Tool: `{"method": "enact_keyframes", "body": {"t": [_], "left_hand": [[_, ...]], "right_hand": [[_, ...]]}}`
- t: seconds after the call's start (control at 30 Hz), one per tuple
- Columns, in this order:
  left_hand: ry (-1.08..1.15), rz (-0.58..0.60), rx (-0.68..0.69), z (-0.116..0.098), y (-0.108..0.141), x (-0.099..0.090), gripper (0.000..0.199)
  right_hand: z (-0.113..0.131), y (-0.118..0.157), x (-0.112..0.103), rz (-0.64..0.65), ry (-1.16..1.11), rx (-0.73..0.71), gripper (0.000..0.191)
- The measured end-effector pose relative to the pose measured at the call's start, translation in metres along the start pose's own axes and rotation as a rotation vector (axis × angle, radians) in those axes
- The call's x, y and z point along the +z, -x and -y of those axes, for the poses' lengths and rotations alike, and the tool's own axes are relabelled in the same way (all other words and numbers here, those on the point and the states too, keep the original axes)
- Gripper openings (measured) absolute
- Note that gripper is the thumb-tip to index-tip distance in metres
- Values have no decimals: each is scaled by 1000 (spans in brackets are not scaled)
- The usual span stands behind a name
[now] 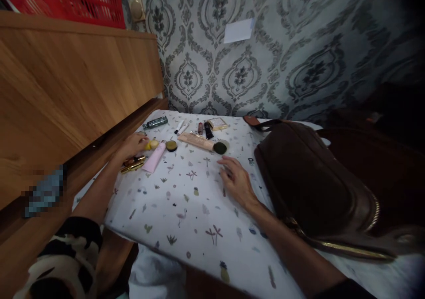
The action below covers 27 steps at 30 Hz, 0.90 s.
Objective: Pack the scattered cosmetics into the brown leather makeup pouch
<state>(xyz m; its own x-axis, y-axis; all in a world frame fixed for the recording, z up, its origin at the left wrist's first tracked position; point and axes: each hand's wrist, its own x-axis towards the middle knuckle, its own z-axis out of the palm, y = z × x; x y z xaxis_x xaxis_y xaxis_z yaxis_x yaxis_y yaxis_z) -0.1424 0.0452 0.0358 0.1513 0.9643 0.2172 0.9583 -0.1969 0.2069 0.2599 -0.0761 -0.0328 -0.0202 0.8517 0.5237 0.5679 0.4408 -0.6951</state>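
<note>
On the left of the printed white cloth, my left hand (133, 144) has its fingers curled onto a small yellow object (152, 145), perhaps a makeup sponge. Just beside it lie a pink tube (155, 157), gold-coloured lipstick-like tubes (133, 166) and a small round jar (171, 146). My right hand (236, 179) hovers over or rests on the cloth with its fingers loosely bent and apart, and nothing shows in it. Beyond its fingertips is a round dark compact-like item (220, 147), touching the end of a beige tube (196, 140).
A large dark brown leather bag (305, 170) with a zip takes up the right side. Farther back lie a green bottle (155, 122), a black tube (208, 130) and a square palette (217, 123). A wooden cabinet (79, 78) bearing a red basket (89, 2) borders the left.
</note>
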Motion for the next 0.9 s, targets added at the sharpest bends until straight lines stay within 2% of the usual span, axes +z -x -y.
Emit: {"method": "enact_keyframes", "body": {"t": [0.1,0.27,0.33,0.47,0.6,0.67,0.73,0.8,0.9], "left_hand": [[-23,-5,-36,-1,4,-2,43],[6,143,25,-9,29,6,39],[0,161,52,-17,43,7,41],[-44,135,83,-50,60,11,44],[-105,58,-50,-93,65,26,49],[-127,26,-55,-109,71,31,56],[-128,30,15,-117,82,29,60],[-73,49,112,-118,94,21,52],[41,-45,140,-115,110,10,46]], "right_hand": [[2,1,0,52,-16,20,24],[0,1,-2,63,-3,9,22],[0,1,-2,77,4,4,23],[0,1,-1,98,14,2,23],[-1,1,-1,106,26,-1,23],[-1,1,0,107,35,-3,24],[-1,1,0,103,42,3,24],[0,1,1,98,44,10,24],[1,1,1,93,53,12,24]]}}
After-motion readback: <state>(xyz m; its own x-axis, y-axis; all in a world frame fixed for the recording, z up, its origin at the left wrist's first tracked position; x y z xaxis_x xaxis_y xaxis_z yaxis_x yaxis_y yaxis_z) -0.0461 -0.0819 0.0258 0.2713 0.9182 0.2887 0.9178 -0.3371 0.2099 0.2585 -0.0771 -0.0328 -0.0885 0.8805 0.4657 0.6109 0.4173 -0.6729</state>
